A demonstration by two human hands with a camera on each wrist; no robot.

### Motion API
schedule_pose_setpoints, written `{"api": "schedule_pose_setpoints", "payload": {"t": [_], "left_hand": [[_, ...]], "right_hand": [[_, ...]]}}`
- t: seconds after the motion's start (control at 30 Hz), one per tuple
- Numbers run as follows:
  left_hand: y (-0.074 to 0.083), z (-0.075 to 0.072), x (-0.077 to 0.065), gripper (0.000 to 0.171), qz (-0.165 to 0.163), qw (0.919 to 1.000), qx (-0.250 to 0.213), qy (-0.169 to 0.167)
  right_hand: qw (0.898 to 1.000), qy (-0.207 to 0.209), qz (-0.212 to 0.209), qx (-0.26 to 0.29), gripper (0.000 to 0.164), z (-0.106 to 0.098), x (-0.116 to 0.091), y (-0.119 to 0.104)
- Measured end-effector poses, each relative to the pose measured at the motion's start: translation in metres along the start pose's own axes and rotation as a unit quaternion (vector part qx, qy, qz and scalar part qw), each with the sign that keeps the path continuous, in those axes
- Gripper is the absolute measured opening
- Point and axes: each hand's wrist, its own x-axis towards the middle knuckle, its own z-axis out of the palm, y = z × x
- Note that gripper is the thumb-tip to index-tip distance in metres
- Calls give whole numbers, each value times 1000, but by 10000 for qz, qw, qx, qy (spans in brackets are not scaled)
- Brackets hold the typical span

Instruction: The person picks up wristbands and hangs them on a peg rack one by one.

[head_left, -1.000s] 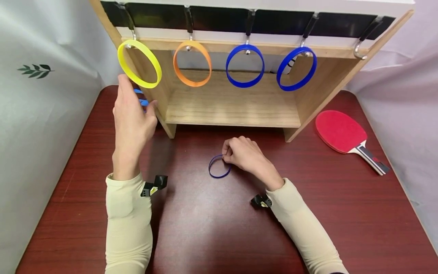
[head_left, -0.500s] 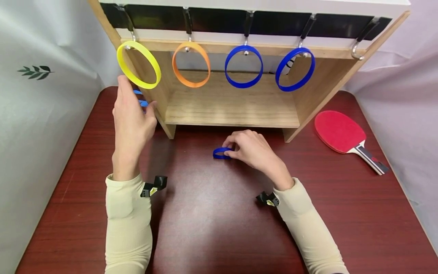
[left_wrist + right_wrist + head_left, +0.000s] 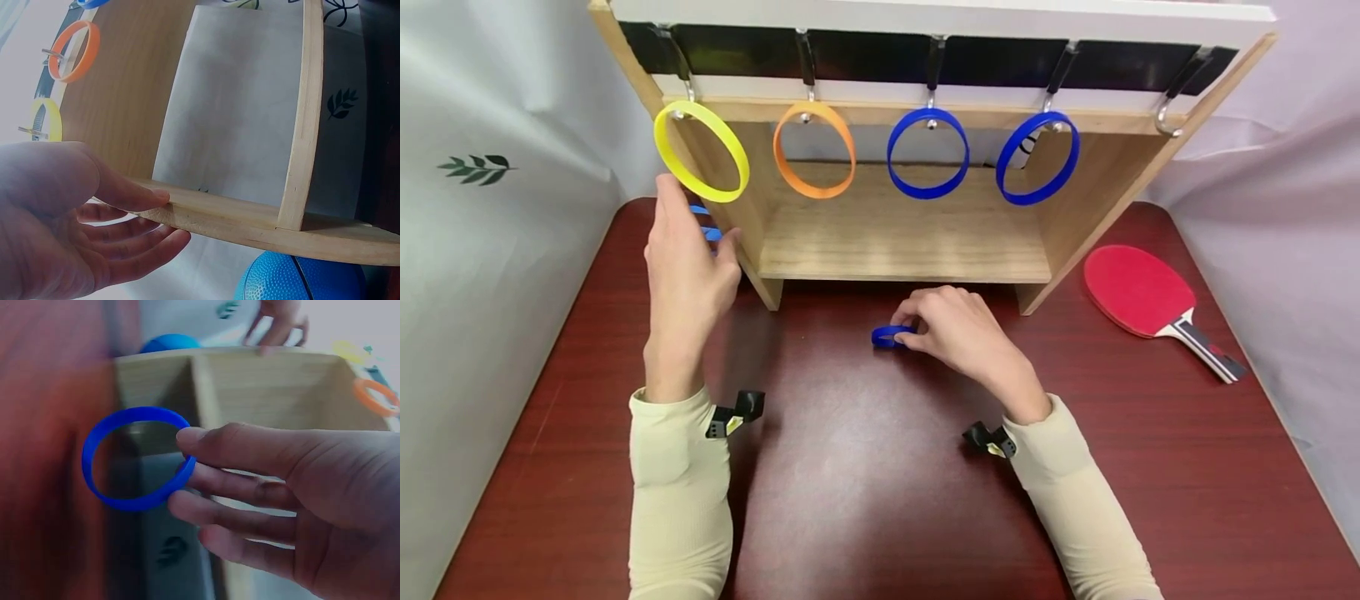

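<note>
Between thumb and fingertips, my right hand (image 3: pixel 962 337) pinches one edge of a blue silicone wristband (image 3: pixel 887 336). The right wrist view shows the whole loop of this wristband (image 3: pixel 94 447) sticking out past the fingertips. My left hand (image 3: pixel 688 267) holds the front edge of the wooden shelf's left side panel (image 3: pixel 206 219), thumb on the inner face and fingers outside. From hooks along the shelf top hang a yellow wristband (image 3: pixel 730 142), an orange wristband (image 3: pixel 852 154) and two blue wristbands, one left (image 3: pixel 891 158) and one right (image 3: pixel 1003 167). The rightmost hook (image 3: pixel 1167 121) carries no band.
A red table tennis paddle (image 3: pixel 1138 290) lies on the dark red table (image 3: pixel 835 483), right of the shelf. Behind the left panel, a blue ball (image 3: pixel 300 278) with a dark seam shows in the left wrist view. Pale cloth walls (image 3: pixel 497 275) enclose the table.
My right hand has lifted the blue wristband and moved it forward; its loop now looks flattened in the head view. The left hand keeps its place on the panel. The head view has tilted slightly.
</note>
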Motion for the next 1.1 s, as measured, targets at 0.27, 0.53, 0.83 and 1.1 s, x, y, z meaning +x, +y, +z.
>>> {"api": "schedule_pose_setpoints", "payload": {"t": [0.27,0.53,0.83,1.1], "left_hand": [[1,2,-1,48,67,10000,-13,35],[1,2,-1,47,80,9999,51,119],[0,1,-3,48,90,9999,69,120],[1,2,-2,48,101,9999,31,115]], "right_hand": [[9654,1312,-467,2207,17,-58,-31,-10],[7917,3546,-804,4909,20,-99,-52,-3],[5985,5231,-681,6030,33,-134,-68,41],[5624,5062,-39,6538,35,-129,-74,68]]}}
